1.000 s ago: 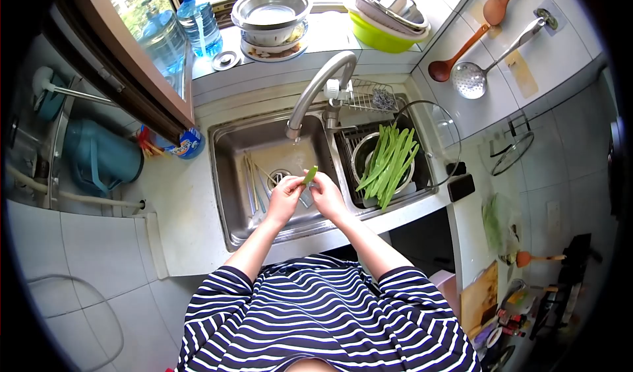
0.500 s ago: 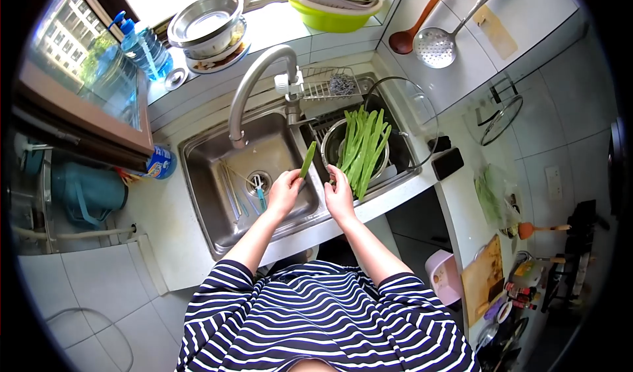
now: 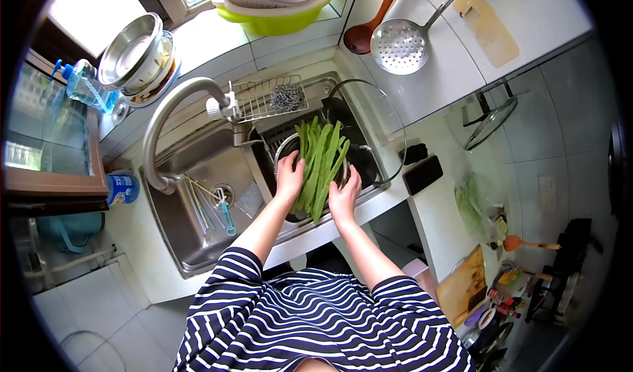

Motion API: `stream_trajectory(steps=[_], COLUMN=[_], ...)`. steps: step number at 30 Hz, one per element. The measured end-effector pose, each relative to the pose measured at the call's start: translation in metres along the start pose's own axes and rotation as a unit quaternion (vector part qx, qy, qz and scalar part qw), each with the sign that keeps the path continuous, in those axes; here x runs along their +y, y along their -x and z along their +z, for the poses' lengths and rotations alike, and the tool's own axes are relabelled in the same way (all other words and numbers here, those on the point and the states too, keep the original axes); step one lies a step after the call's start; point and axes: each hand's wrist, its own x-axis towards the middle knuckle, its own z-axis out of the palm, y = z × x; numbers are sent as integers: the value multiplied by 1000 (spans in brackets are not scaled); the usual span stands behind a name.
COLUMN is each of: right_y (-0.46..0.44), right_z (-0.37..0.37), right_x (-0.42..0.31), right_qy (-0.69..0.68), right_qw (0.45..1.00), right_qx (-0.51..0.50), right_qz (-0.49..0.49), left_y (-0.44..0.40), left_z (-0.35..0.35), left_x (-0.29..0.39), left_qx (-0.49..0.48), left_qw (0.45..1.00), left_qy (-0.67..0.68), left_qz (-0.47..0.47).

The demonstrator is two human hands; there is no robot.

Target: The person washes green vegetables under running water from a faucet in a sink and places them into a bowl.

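Note:
Long green beans (image 3: pixel 320 164) lie in a bundle across a metal bowl (image 3: pixel 281 153) in the right sink basin. At the bundle's left side is my left hand (image 3: pixel 290 175), fingers partly spread against the beans and the bowl's rim. My right hand (image 3: pixel 345 192) rests at the right side, thumb and fingers apart, by the bowl's edge. In the left basin (image 3: pixel 191 240) lie thin sticks (image 3: pixel 200 204) and a blue-handled peeler (image 3: pixel 226 215).
A curved faucet (image 3: pixel 158 121) arches over the left basin. A wire rack (image 3: pixel 254 101) holds a steel scrubber (image 3: pixel 287 97) behind the bowl. A glass lid (image 3: pixel 389 118) stands at the right basin's edge, near a black phone (image 3: pixel 422 175). Stacked basins (image 3: pixel 273 22) sit on the ledge.
The view has turned toward the right. Both my hands have moved from the left basin to the bowl. The single bean piece is no longer held up in my left hand; it cannot be told from the bundle.

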Motion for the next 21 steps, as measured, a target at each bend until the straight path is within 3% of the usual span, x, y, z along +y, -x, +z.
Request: stream_trajectory(steps=[2, 3, 5, 8, 11, 14, 17, 18, 21], right_y=[-12, -17, -28, -39, -50, -53, -55, -53, -50], right_z=[3, 2, 15, 19, 6, 4, 2, 1, -10], right_x=[25, 24, 62, 79, 41, 37, 37, 33, 17], right_qy=[-9, -88, -149, -121, -149, -176, -181, -181, -174], right_qw=[999, 986, 972, 966, 900, 889, 891, 894, 898], right_qx=[-30, -58, -110, -187, -277, -295, -294, -290, -288], right_qz=[41, 130, 144, 133, 302, 304, 295, 289, 283], left_y=[-2, -2, 0, -4, -9, -9, -11, -13, -15], left_z=[19, 25, 22, 24, 27, 30, 21, 19, 13], left_x=[-15, -18, -3, -5, -17, -25, -9, -10, -11], left_qx=[-51, -70, -115, -174, -132, -86, -156, -186, -237], left_qw=[997, 994, 986, 962, 990, 990, 962, 954, 938], left_qy=[23, 43, 78, 183, -15, -72, 129, 123, 226], left_qz=[-57, -72, -94, -106, -56, -84, -183, -200, -113])
